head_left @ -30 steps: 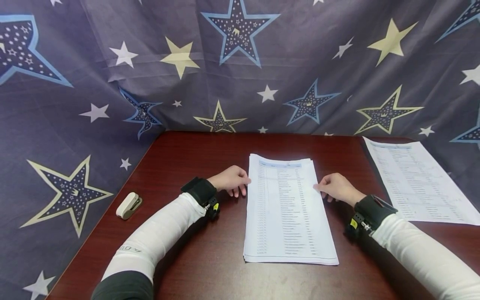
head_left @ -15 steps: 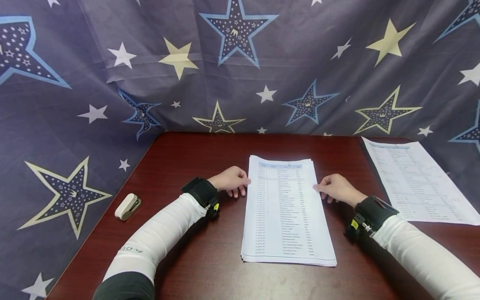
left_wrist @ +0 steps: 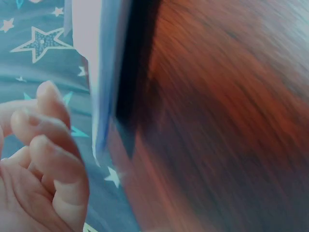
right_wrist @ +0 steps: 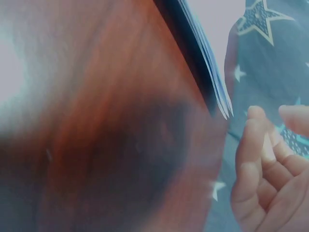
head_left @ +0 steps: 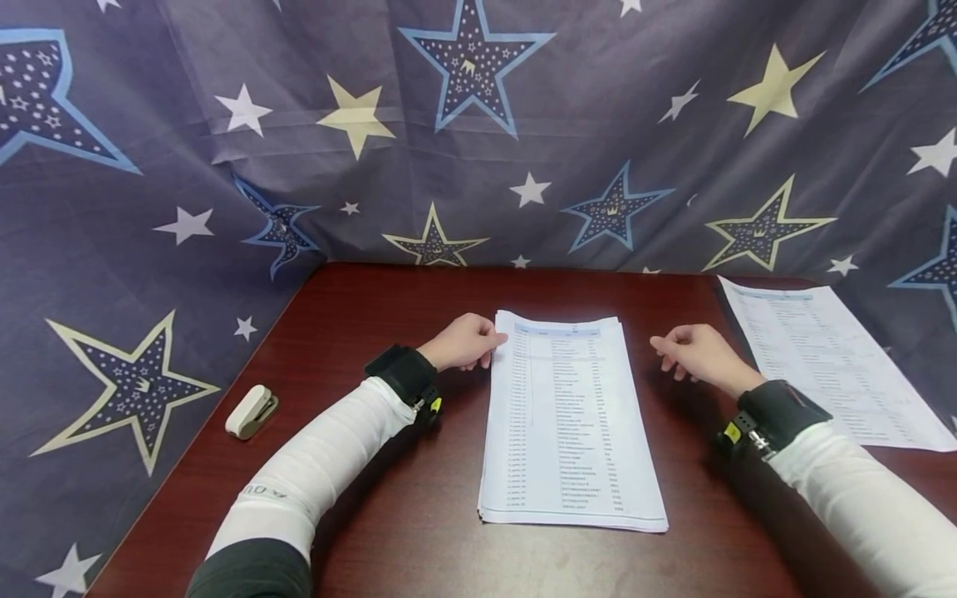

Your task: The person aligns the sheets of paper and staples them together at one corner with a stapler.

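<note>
A: Do the hands have a grip on the paper?
B: I see none. The right hand (head_left: pixel 703 355) is apart from the stack of printed sheets (head_left: pixel 568 415), with thumb and forefinger parted and nothing between them. The left hand (head_left: pixel 465 340) has its fingers loosely curled; from the head they overlap the left edge, but its wrist view shows a gap, so I judge that it holds nothing.
A: And where is the stack?
B: Between both hands, on the wood-grain table (head_left: pixel 374 324). The stapler (head_left: pixel 248 410) is well apart at the left; other printed sheets (head_left: pixel 830 357) lie at the right.
A: How to even the edges well?
B: I would set the hands opposite each other and press gently inward. The near left corner looks not quite flush, so it deserves care. Pushing too hard could, I think, bend the paper.
</note>
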{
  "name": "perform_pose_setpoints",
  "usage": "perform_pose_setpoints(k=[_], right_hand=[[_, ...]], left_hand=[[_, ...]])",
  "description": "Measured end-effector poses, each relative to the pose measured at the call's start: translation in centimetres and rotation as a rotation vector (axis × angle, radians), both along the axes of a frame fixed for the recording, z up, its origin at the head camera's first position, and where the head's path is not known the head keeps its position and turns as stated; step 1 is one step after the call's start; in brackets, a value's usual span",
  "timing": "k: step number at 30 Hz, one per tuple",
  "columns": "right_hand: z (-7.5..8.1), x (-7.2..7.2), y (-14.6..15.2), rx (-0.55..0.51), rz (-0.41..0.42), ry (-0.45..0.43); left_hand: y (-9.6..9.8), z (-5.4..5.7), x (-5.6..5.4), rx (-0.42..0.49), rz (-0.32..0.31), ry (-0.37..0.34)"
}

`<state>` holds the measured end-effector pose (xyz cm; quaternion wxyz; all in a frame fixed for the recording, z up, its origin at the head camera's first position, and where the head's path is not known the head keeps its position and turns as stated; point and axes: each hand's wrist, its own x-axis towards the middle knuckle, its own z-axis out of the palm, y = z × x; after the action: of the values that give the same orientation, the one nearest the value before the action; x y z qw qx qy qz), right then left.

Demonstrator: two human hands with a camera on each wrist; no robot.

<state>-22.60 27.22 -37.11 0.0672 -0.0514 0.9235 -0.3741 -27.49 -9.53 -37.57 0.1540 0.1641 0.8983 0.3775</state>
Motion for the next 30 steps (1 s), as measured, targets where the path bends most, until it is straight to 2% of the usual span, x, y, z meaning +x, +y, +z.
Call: perform_pose_setpoints(k=[6, 15, 19, 25, 28, 30], right_hand=[[1.3, -0.4, 2.3, -0.053, -0.041, 0.086], [1.3, -0.4, 7.4, -0.083, -0.156, 0.166], [1.7, 0.1, 9.4, -0.007, -0.220, 0.187], [1.8, 1.1, 12.3, 0.160, -0.344, 0.157], [1.0, 1.3, 14.6, 0.215, -0.405, 0.105], [-0.4, 0.8, 16.7, 0.246, -0.458, 0.076]], left_hand=[[1.7, 0.8, 0.1, 0.072, 0.017, 0.040], [4.8, 1.5, 0.2, 0.088, -0.054, 0.085], [6.0, 1.9, 0.3, 0.089, -0.079, 0.086], [7.0, 2.0, 0.5, 0.095, -0.109, 0.070], [7.3, 2.0, 0.7, 0.096, -0.105, 0.044], [7.5, 2.0, 0.7, 0.093, -0.100, 0.029]])
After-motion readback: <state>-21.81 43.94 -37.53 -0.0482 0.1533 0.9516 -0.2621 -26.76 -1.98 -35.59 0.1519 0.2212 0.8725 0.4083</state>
